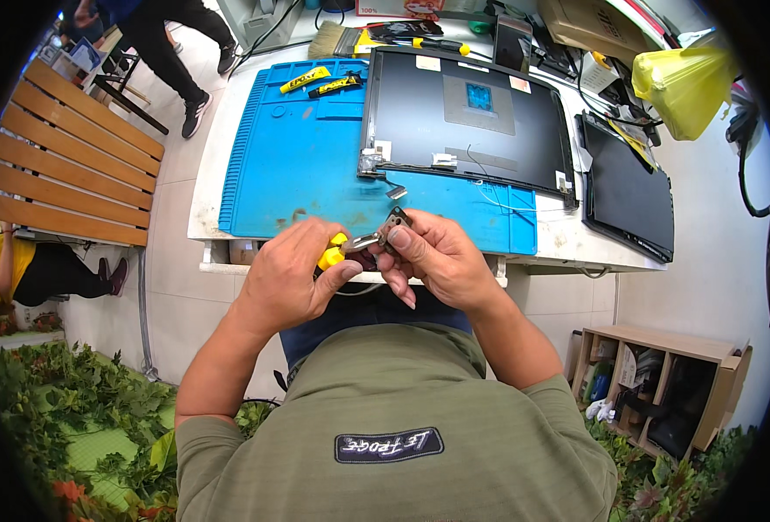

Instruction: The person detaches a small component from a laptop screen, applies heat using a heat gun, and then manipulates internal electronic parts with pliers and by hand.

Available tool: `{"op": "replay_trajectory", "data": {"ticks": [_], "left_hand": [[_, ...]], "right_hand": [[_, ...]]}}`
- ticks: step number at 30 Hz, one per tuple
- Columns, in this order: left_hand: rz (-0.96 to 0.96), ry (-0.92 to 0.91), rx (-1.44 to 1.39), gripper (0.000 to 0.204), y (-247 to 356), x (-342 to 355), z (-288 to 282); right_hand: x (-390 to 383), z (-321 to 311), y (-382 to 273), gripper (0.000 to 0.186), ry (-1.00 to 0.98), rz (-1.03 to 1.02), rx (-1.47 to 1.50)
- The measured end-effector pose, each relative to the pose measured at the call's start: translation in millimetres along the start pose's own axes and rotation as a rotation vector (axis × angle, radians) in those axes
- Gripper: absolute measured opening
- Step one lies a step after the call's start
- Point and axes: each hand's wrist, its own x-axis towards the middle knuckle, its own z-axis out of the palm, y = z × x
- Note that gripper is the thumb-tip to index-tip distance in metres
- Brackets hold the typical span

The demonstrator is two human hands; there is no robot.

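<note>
"Yellow, rounded tool handles (pixel 331 258) mid-frame: who has those?"
"The left hand (pixel 289 270); its fingers curl round them."
"And the right hand (pixel 447 268)?"
"Its fingers pinch a holed metal bracket (pixel 395 219), also mid-frame; a ridged blue mat (pixel 298 165) spreads over the white worktop (pixel 567 230), upper centre."

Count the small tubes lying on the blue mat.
2: a yellow tube and, to its right, a mostly black tube, both left of the dark laptop lid, which may hide others.
</note>
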Motion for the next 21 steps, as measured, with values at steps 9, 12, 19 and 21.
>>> {"op": "replay_trajectory", "data": {"ticks": [9,12,19,21], "left_hand": [[-0.011,-0.002,-0.056,0.042,2.4,-0.7,1.2],[-0.029,0.002,-0.032,0.044,2.9,-2.6,3.3],[-0.138,-0.003,-0.022,0.047,5.8,-6.5,9.9],[-0.198,-0.007,-0.002,0.046,7.5,-7.8,12.3]], "right_hand": [[0.4,-4.8,2.2,0.037,-0.095,0.050,0.146],[0.1,-3.4,2.6,0.035,-0.052,0.025,0.095],[-3.7,2.6,11.8,0.019,0.142,-0.078,-0.231],[0.8,10.4,15.6,0.011,0.242,-0.376,-0.722]]}}
